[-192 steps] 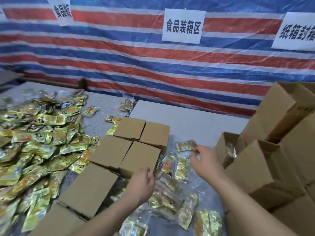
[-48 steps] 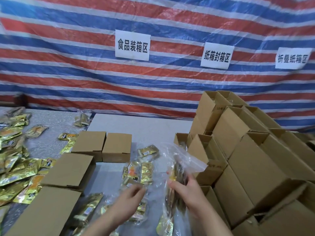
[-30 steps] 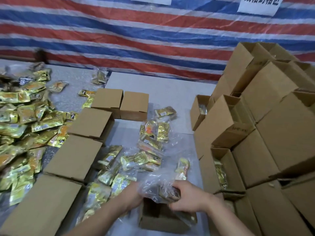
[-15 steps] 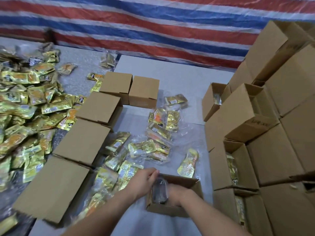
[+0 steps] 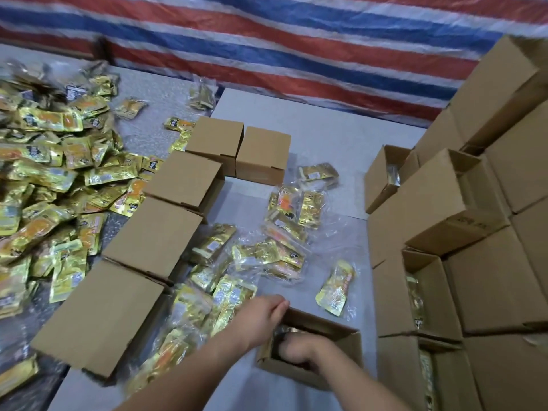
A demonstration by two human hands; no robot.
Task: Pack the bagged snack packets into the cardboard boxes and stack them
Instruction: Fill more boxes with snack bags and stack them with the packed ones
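A small open cardboard box (image 5: 344, 336) stands on the table at the bottom centre. My right hand (image 5: 299, 350) is down inside it, fingers curled onto a clear bag of snack packets (image 5: 281, 332) that lies mostly hidden in the box. My left hand (image 5: 264, 315) rests at the box's left rim, its fingers straight and pointing into the opening. More clear bags of gold packets (image 5: 281, 256) lie on the table just beyond the box, and one bag (image 5: 336, 289) lies apart to the right.
A row of closed cardboard boxes (image 5: 154, 235) runs diagonally on the left, with a heap of loose gold packets (image 5: 44, 188) beyond it. Stacked open boxes (image 5: 430, 203) fill the right side, some holding bags (image 5: 415, 292). A striped tarp hangs behind.
I lifted a bag from the table with my right hand, brought it over the open box and pushed it inside. The left hand came to the box's rim. The view tilted down.
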